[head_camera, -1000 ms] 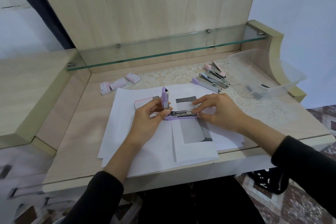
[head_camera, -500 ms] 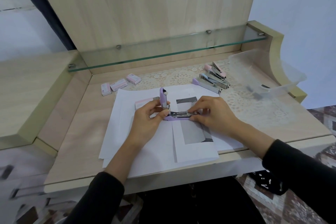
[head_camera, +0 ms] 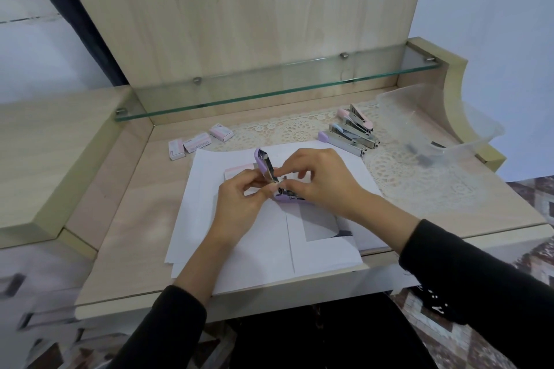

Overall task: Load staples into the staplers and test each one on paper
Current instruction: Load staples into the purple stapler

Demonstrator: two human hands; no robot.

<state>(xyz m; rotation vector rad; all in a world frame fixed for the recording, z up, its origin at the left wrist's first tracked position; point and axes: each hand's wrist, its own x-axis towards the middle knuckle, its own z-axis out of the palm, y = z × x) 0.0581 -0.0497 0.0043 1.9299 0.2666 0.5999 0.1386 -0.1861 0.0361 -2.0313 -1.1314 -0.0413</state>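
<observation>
I saw a big wooden desk (head_camera: 135,219) with a glass shelf (head_camera: 269,93) along its back. A pile of white paper (head_camera: 254,246) lay in the middle of the desk, near the front edge. A clear plastic tub (head_camera: 434,117) sat at the far right on a lacy mat (head_camera: 404,180). Over the paper, my left hand (head_camera: 239,204) and my right hand (head_camera: 323,180) were close together, and both held the purple stapler (head_camera: 265,166). Its top stood tilted up and open, and its bottom rested on the paper. My left fingers were curled round the back end by the hinge. My right fingers were curled over the front end and hid it. More staplers (head_camera: 353,135) lay in a heap beside the tub. A pink box (head_camera: 236,172) lay just behind my left hand, and three small boxes (head_camera: 198,142) lay past the paper, at the back left.
</observation>
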